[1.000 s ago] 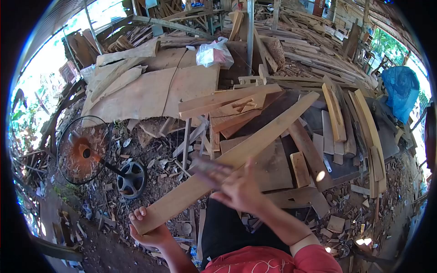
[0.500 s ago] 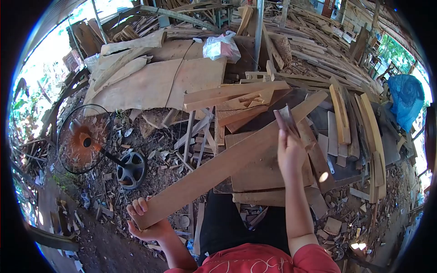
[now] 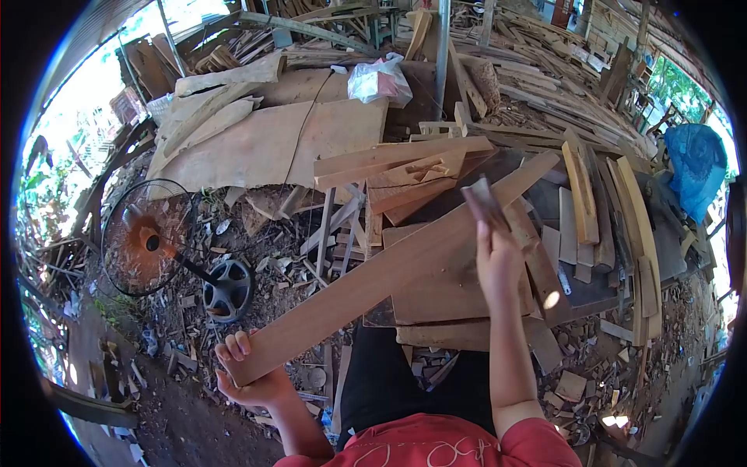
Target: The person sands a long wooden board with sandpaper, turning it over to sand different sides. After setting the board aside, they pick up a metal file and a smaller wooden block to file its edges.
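A long flat wooden board slants from lower left to upper right across the middle of the view. My left hand grips its near lower end, with the thumb below and the fingers curled over the edge. My right hand is closed around a short, narrow brown block, which is held tilted and overlaps the board toward its far end. The block's exact kind is hard to make out. Beneath the board lies a square wooden panel on the work surface, close in front of my knees.
Pieces of cut timber lie beyond the board, and more strips rest at the right. A fan stands on the scrap-littered ground at left. Behind are a plywood sheet, a plastic bag and a metal post.
The brown block in my right hand has shifted slightly left and turned a little. My left hand keeps its grip on the board's end, and the board has hardly moved.
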